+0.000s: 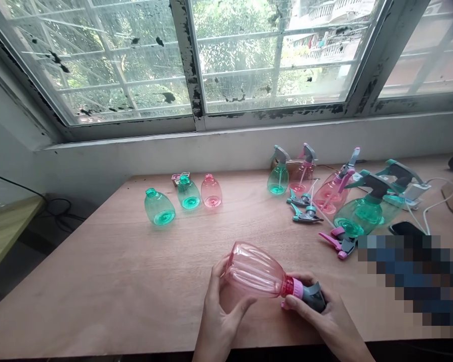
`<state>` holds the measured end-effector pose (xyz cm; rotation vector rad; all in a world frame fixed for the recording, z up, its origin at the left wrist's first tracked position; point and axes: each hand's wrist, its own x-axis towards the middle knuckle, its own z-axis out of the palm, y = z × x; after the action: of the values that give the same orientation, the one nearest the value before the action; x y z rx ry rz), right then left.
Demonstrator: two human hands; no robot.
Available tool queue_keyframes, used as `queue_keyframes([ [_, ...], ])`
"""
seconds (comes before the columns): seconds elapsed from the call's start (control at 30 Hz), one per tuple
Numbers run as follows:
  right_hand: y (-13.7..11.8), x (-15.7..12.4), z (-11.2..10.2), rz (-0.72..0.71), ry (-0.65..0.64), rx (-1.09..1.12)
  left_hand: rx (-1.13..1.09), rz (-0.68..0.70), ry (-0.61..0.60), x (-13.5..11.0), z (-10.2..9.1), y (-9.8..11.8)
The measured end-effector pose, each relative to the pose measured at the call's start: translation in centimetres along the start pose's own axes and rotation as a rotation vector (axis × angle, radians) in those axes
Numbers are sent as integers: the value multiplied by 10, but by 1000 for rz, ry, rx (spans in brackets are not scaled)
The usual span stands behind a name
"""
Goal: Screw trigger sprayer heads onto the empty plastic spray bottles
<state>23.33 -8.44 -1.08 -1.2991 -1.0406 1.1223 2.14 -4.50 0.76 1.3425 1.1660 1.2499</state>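
A clear pink spray bottle [254, 271] lies tilted on its side between my hands, above the table's near part. My left hand [221, 301] cups its base, fingers behind and thumb spread below. With my right hand [320, 311] I grip the grey spray head [314, 296], thumb at the pink collar [297, 288] by the bottle's neck. Whether the collar is fully seated I cannot tell. Beyond the right hand lies a loose pink-and-grey spray head [342, 244], and behind it are two teal-and-grey spray heads [305, 213].
Headless green bottles [159, 208] and a pink bottle [211, 191] stand at the back left. Several spray bottles with heads on, including a green one [362, 211], stand back right, near a dark phone [405, 229] and white cable [432, 211]. A window [198, 65] rises behind the table.
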Motion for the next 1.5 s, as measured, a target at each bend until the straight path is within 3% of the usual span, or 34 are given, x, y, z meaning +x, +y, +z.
queue_keyframes([
  [0.17,-4,-1,1,6,2,-20,-92,-72,38,-2,3,2],
  [0.43,-4,0,2,-19,23,-34,40,-36,-20,2,-2,-7],
  [0.57,-5,0,3,-55,24,-65,-44,-78,11,3,-4,-8],
  [0.8,-3,1,2,17,106,18,99,20,-143,-1,-7,1],
  [1.03,-4,0,3,-75,24,-56,-19,-23,-106,1,-7,1],
  [1.3,-1,0,0,-6,55,35,95,10,-130,0,-7,0],
  [1.5,-4,-1,1,-41,-7,-48,-75,-16,-61,2,-4,-6],
])
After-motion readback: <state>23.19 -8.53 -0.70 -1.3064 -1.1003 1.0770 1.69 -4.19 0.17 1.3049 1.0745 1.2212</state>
